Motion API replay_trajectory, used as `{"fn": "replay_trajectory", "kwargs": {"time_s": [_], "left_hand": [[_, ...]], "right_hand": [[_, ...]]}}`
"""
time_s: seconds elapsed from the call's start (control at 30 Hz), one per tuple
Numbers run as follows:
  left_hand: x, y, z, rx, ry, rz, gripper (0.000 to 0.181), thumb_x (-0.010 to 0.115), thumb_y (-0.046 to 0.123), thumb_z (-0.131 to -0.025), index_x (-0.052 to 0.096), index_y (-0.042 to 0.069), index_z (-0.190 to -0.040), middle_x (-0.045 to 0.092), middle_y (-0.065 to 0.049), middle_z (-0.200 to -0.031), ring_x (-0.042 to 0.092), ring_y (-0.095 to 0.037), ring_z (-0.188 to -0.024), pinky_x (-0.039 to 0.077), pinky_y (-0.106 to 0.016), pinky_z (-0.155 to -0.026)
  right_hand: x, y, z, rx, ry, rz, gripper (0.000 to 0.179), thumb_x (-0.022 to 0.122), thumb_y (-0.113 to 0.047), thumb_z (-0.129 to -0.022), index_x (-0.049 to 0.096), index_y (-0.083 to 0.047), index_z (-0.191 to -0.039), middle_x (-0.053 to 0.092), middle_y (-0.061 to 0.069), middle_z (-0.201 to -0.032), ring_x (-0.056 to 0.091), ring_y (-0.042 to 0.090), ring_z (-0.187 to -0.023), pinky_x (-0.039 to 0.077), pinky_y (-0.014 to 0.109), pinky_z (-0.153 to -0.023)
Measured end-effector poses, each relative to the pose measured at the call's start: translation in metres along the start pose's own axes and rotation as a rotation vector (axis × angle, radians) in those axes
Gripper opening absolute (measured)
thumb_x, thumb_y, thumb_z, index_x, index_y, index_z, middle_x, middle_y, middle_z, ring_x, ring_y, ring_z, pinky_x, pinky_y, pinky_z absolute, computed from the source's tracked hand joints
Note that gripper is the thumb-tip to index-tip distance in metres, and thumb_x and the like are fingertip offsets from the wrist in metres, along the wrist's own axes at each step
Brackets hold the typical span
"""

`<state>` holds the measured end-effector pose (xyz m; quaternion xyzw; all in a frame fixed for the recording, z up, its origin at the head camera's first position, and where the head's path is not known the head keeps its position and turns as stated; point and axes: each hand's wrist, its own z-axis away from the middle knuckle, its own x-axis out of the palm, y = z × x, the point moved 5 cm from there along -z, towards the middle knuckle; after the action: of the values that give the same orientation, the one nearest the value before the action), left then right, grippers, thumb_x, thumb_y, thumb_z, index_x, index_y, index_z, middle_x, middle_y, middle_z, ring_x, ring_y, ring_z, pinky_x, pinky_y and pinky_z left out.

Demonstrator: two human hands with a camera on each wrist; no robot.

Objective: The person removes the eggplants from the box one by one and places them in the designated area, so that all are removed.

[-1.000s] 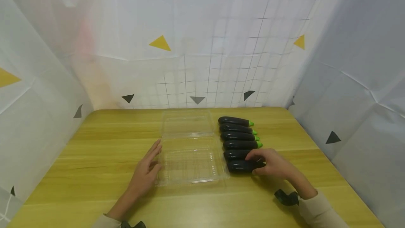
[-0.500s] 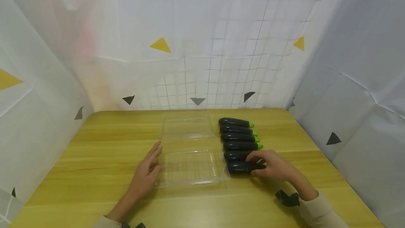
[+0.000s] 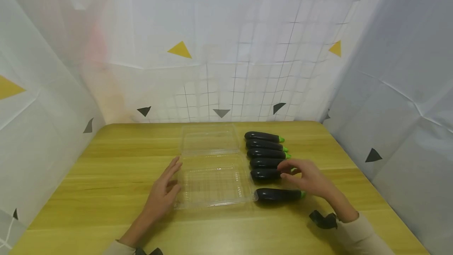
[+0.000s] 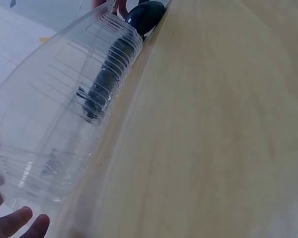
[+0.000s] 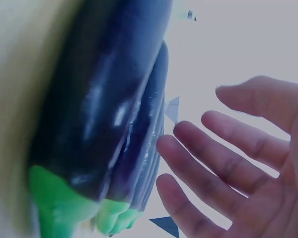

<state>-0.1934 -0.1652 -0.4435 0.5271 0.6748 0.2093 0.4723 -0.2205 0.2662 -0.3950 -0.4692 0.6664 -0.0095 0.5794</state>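
Note:
A clear plastic clamshell container (image 3: 216, 205) lies opened on the table, its lid (image 3: 209, 139) folded back. My left hand (image 3: 163, 194) rests at its left edge with loosely straight fingers; in the left wrist view the fingertips (image 4: 14, 223) are by the container wall. Right of the container, several dark eggplants with green stems lie in a row (image 3: 263, 154). One eggplant (image 3: 277, 195) lies nearest me, apart from the row. My right hand (image 3: 308, 178) hovers by the stem ends of the row's nearer eggplants. In the right wrist view its fingers (image 5: 223, 168) hold nothing.
The wooden table (image 3: 212, 233) is bounded by white sheeting (image 3: 159, 85) at the back and both sides. Yellow and dark triangles mark the sheeting. Dark wrist straps (image 3: 323, 220) sit below both hands.
The nearest eggplant has moved toward me, away from the row. My right hand has let it go and shifted up to the neighbouring eggplants. The left hand has stayed still.

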Motion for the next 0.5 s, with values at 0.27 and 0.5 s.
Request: {"fn": "replay_trajectory", "kwargs": {"time_s": [0.27, 0.5], "left_hand": [[-0.002, 0.003, -0.001, 0.024, 0.011, 0.023, 0.060, 0.058, -0.010, -0.098, 0.042, -0.004, -0.156, 0.027, -0.005, -0.168, 0.045, -0.041, -0.140, 0.054, -0.049, -0.098], [-0.013, 0.007, -0.007, 0.049, 0.038, -0.054, 0.062, 0.059, -0.007, -0.099, 0.039, -0.003, -0.157, 0.024, -0.007, -0.169, 0.034, -0.036, -0.149, 0.048, -0.056, -0.102]], "right_hand": [[-0.009, -0.010, -0.006, 0.006, 0.060, 0.021, 0.022, 0.075, -0.005, -0.095, 0.072, -0.013, -0.116, 0.073, 0.000, -0.107, 0.070, 0.015, -0.091, 0.062, 0.039, -0.074], [-0.011, -0.014, -0.012, -0.016, 0.094, 0.047, 0.022, 0.075, -0.005, -0.095, 0.073, -0.010, -0.117, 0.074, 0.001, -0.111, 0.071, 0.020, -0.093, 0.062, 0.047, -0.075]]}}
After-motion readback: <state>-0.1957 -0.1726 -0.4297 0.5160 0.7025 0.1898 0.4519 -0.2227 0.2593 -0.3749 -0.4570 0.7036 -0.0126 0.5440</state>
